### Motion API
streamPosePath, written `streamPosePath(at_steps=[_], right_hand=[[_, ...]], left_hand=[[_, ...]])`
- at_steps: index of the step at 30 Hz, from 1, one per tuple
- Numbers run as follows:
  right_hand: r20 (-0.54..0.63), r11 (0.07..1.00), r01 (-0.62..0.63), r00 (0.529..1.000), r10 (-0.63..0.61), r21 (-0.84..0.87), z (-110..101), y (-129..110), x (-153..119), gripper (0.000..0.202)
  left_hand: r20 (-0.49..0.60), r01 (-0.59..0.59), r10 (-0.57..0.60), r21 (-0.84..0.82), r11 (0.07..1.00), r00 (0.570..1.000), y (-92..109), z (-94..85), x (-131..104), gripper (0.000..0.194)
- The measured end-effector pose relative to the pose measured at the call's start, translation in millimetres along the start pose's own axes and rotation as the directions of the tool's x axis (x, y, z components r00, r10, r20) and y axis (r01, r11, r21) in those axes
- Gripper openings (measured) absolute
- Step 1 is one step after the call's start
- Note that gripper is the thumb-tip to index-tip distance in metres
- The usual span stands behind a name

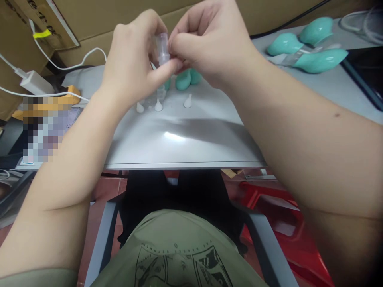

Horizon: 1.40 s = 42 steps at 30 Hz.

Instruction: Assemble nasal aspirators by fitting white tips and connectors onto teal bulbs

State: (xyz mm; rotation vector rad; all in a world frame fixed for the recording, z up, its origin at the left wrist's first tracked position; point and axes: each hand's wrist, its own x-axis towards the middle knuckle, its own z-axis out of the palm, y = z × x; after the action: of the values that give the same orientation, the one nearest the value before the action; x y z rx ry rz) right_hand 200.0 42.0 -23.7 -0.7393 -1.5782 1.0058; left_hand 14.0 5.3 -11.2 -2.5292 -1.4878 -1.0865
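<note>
Above the far side of the table, my left hand (128, 59) is closed around a clear plastic tube-shaped piece (162, 46), its thumb stretched across the lower end. My right hand (212, 44) meets it from the right, thumb and fingers pinched together beside the tube; whatever lies between those fingertips is hidden. Below the hands stand small white cone-tipped pieces, one at left (140, 107), one in the middle (158, 105) and one farther right (187, 101). Teal rounded bulbs (183, 81) show partly behind my hands.
On the right of the white table (185, 147) lie teal teardrop-shaped bulbs (321, 59) with clear ends, near a dark tablet-like device (366, 75). At left are a white charger (37, 83), cables and a partly blurred phone (70, 117). Cardboard (98, 24) stands behind; a red stool (269, 199) is below.
</note>
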Motion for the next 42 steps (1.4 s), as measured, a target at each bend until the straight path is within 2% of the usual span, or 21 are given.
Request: streamPosePath(at_steps=[2,3,4,7,8,10,11,14,18,21,23,26,28,30,35,38,42], right_hand=[[-0.005,0.999,0.028,1.0,-0.027,0.017,-2.7,2.5,1.9,0.029],[0.001,0.999,0.034,0.999,-0.034,0.026,-3.8,4.1,2.6,0.029],[0.008,0.999,0.04,0.999,-0.04,0.037,-4.7,6.0,3.2,0.03],[0.022,0.994,0.08,0.996,-0.082,0.077,-5.8,12.1,4.9,0.033],[0.021,0.991,0.099,0.995,-0.101,0.088,-5.9,13.8,5.4,0.034],[0.031,0.988,0.122,0.992,-0.126,0.092,-6.3,15.8,6.2,0.035],[0.041,0.988,0.126,0.991,-0.13,0.09,-6.8,16.2,6.5,0.035],[0.072,0.989,0.129,0.988,-0.135,0.078,-9.9,15.3,6.9,0.036],[0.107,0.987,0.152,0.982,-0.157,0.052,-13.8,13.6,6.8,0.034],[0.12,0.983,0.176,0.976,-0.18,0.042,-14.5,13.4,6.2,0.033],[0.136,0.981,0.189,0.972,-0.192,0.031,-14.8,13.8,5.9,0.035],[0.154,0.982,0.19,0.97,-0.19,0.013,-16.8,14.1,6.2,0.036],[0.161,0.982,0.187,0.97,-0.185,0.004,-18.8,13.6,6.5,0.035],[0.172,0.982,0.189,0.968,-0.183,-0.018,-20.4,12.2,6.6,0.034],[0.167,0.963,0.204,0.97,-0.174,-0.179,-19.5,7.3,4.9,0.032],[0.171,0.949,0.202,0.972,-0.163,-0.242,-18.9,6.8,2.8,0.033],[0.199,0.908,0.233,0.965,-0.172,-0.347,-22.4,7.9,-2.0,0.027]], left_hand=[[-0.046,-0.118,0.112,-0.162,0.98,0.993,-15.9,5.3,3.4,0.03],[-0.022,-0.164,0.163,-0.191,0.968,0.986,-27.1,10.9,6.8,0.029],[-0.088,-0.23,0.216,-0.22,0.948,0.972,-39.7,18.2,11.2,0.037],[-0.295,-0.463,0.374,-0.347,0.816,0.879,-77.7,43.8,27.0,0.063],[-0.344,-0.497,0.381,-0.37,0.785,0.858,-87.6,50.9,31.5,0.068],[-0.263,-0.469,0.39,-0.427,0.773,0.882,-100.0,60.1,37.6,0.068],[-0.286,-0.467,0.373,-0.442,0.766,0.883,-102.6,62.3,39.2,0.07],[-0.266,-0.448,0.361,-0.473,0.759,0.894,-101.1,62.3,40.0,0.069],[-0.242,-0.44,0.37,-0.551,0.709,0.897,-94.9,51.2,37.6,0.063],[-0.088,-0.303,0.315,-0.599,0.741,0.945,-94.2,39.9,35.0,0.039],[-0.036,-0.261,0.304,-0.614,0.745,0.952,-96.1,36.8,34.3,0.033],[-0.068,-0.293,0.325,-0.628,0.721,0.943,-98.7,39.4,34.0,0.048],[-0.029,-0.256,0.306,-0.625,0.738,0.952,-96.5,41.0,32.1,0.055],[0.02,-0.196,0.264,-0.617,0.762,0.964,-89.6,39.7,28.4,0.057],[0.005,-0.15,0.204,-0.656,0.739,0.979,-67.4,31.8,20.0,0.066],[0.012,-0.122,0.17,-0.65,0.75,0.985,-64.0,28.8,19.4,0.067],[0.101,-0.058,0.153,-0.623,0.78,0.983,-64.8,24.0,19.0,0.068]])
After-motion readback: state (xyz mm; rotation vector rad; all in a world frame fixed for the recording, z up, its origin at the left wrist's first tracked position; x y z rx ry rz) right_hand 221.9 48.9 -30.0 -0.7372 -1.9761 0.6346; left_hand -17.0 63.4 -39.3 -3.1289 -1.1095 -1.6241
